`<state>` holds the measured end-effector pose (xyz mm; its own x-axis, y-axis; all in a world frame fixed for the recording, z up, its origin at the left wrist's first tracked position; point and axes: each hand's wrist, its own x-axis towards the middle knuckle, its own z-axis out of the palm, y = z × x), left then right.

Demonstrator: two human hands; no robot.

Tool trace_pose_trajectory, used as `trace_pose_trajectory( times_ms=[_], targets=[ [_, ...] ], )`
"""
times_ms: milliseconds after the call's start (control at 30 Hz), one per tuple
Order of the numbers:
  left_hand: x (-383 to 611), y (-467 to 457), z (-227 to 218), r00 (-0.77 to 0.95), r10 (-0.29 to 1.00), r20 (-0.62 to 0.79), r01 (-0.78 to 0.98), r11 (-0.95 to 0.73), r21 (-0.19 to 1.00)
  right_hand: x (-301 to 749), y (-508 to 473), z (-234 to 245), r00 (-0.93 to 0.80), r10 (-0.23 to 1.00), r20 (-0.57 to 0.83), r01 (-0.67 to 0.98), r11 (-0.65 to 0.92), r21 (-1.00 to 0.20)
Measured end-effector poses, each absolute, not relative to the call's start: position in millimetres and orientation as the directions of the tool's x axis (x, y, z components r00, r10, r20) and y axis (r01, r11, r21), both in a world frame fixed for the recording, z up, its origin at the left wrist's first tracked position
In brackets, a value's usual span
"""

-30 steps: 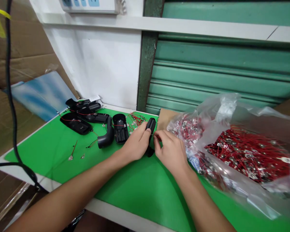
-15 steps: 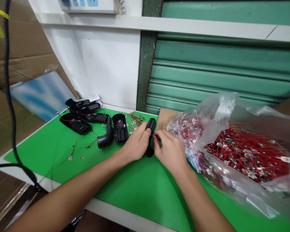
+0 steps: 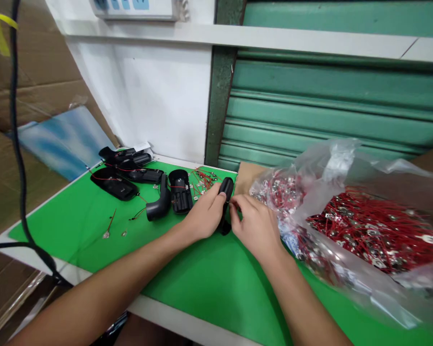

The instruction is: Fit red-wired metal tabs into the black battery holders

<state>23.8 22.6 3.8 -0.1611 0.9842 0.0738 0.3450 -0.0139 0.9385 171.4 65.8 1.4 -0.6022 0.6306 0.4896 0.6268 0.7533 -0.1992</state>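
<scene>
My left hand [image 3: 207, 214] is closed around a black plastic housing [image 3: 226, 186], which stands tilted above the green mat. At the housing's right side, my right hand [image 3: 254, 223] has its thumb and fingers pinched together; whatever is between them is too small or hidden to name. Left of my left hand lies a black battery-compartment housing [image 3: 180, 192] with a red wire across it. Beside that is a curved black piece [image 3: 159, 204]. Behind my left hand, several small metal contacts with red wires [image 3: 205, 179] lie loose on the mat.
A clear plastic bag [image 3: 337, 166] of red-wired metal contacts [image 3: 375, 230] fills the right side. More black housings [image 3: 115, 183] lie at the back left, near a single wired contact [image 3: 107, 233]. A black cable [image 3: 18, 168] hangs at the left. Behind stands a green shutter [image 3: 328, 105].
Both hands keep nearly the same hold and place at the black housing. The whole view has shifted very slightly.
</scene>
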Motion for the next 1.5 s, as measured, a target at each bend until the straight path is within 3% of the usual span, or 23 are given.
trace_pose_trajectory(
  times_ms=[700,1167,1500],
  targets=[
    [23.2,21.1,5.0,-0.165,0.976,0.141,0.393,-0.066,0.917,171.4,66.6,0.3,-0.595,0.636,0.492,0.621,0.752,-0.222],
    [23.3,22.0,5.4,-0.194,0.977,0.091,0.312,-0.026,0.95,167.7,66.2,-4.7,-0.586,0.617,0.525,0.569,0.775,-0.276],
    [16.1,24.9,7.8,-0.22,0.973,0.07,0.347,0.011,0.938,174.2,69.2,2.1,-0.531,0.622,0.575,0.552,0.769,-0.322]
  ],
)
